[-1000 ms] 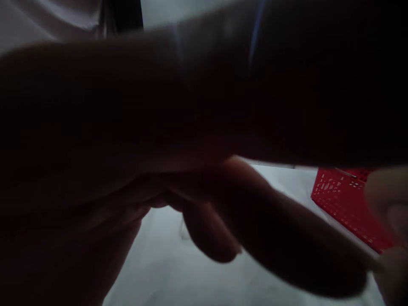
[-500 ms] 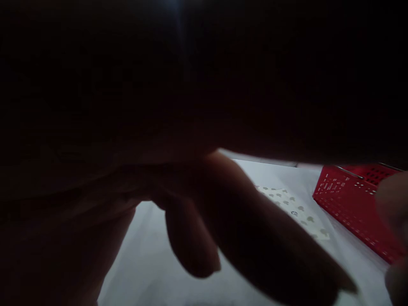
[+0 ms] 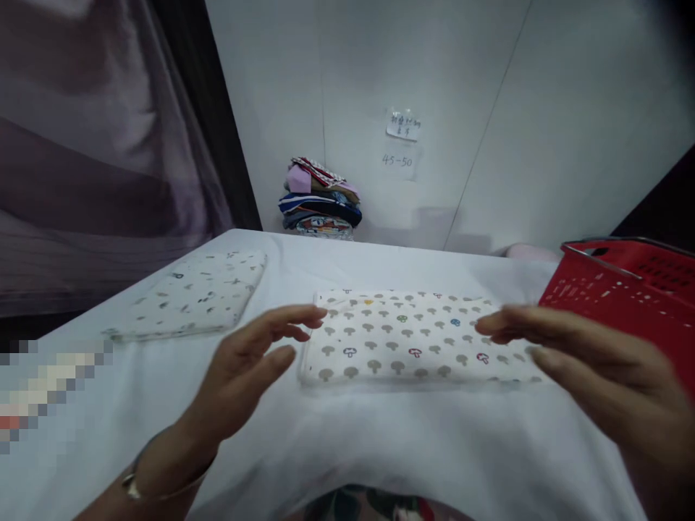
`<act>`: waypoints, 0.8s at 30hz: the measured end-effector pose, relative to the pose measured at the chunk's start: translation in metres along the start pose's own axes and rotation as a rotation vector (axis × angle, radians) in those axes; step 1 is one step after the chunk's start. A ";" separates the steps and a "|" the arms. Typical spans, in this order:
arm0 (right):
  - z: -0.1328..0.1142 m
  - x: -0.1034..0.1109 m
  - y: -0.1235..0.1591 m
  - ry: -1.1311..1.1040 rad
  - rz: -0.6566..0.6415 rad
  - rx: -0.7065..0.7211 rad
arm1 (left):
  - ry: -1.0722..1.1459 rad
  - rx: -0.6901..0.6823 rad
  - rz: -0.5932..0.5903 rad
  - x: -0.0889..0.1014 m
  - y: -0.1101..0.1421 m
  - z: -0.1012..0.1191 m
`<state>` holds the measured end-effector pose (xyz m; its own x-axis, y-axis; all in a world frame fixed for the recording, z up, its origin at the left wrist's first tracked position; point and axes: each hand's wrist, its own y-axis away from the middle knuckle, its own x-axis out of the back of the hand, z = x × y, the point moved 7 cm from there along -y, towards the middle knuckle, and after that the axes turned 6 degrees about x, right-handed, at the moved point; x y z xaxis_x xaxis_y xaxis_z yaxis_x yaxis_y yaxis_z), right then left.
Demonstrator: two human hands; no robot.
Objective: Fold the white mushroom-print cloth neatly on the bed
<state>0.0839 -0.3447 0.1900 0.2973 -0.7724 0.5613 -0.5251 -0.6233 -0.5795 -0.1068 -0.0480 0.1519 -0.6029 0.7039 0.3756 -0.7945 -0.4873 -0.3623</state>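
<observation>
A folded white cloth with a mushroom print lies flat on the white-covered table in front of me. Near its left end hovers my left hand, fingers stretched and thumb apart, with nothing in it; a thin bracelet circles the wrist. My right hand is held over the cloth's right end, fingers extended and thumb apart, also holding nothing. Whether the fingertips touch the cloth, I cannot tell. Off to the left rests a second folded white cloth with a small scattered print.
A red plastic basket with metal handles stands at the right. Behind the table's far edge rises a stack of folded fabrics against the wall. Paper notes are fixed there. A draped curtain hangs at the left.
A dark hand covered most of the view before; now the view is uncovered. Both hands are now lower, spread at either end of the mushroom-print cloth.
</observation>
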 end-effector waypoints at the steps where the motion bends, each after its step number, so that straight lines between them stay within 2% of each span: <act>1: 0.012 -0.010 0.002 0.005 -0.039 -0.030 | -0.052 0.002 -0.061 -0.012 -0.001 -0.010; 4: 0.055 -0.033 0.020 0.049 -0.093 -0.147 | -0.293 0.018 -0.108 -0.036 0.002 -0.047; 8: 0.092 -0.053 0.046 0.080 -0.099 -0.222 | -0.532 -0.122 -0.220 -0.070 0.013 -0.082; 12: 0.098 -0.070 0.054 0.142 -0.142 -0.072 | -0.674 -0.262 -0.360 -0.097 0.022 -0.100; 15: 0.102 -0.074 0.057 0.228 -0.137 0.047 | -0.750 -0.296 -0.335 -0.098 0.021 -0.109; 19: 0.125 -0.062 0.064 0.399 -0.123 0.077 | -0.842 -0.341 -0.293 -0.091 0.020 -0.119; 22: 0.156 -0.036 0.071 0.535 -0.110 0.020 | -0.894 -0.374 -0.268 -0.092 0.019 -0.125; 24: 0.182 -0.013 0.076 0.623 -0.089 -0.067 | -0.928 -0.373 -0.255 -0.095 0.017 -0.127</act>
<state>0.1853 -0.4039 0.0310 -0.1673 -0.4896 0.8557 -0.5742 -0.6571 -0.4883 -0.0537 -0.0570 0.0020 -0.3638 0.0108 0.9314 -0.9290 -0.0770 -0.3620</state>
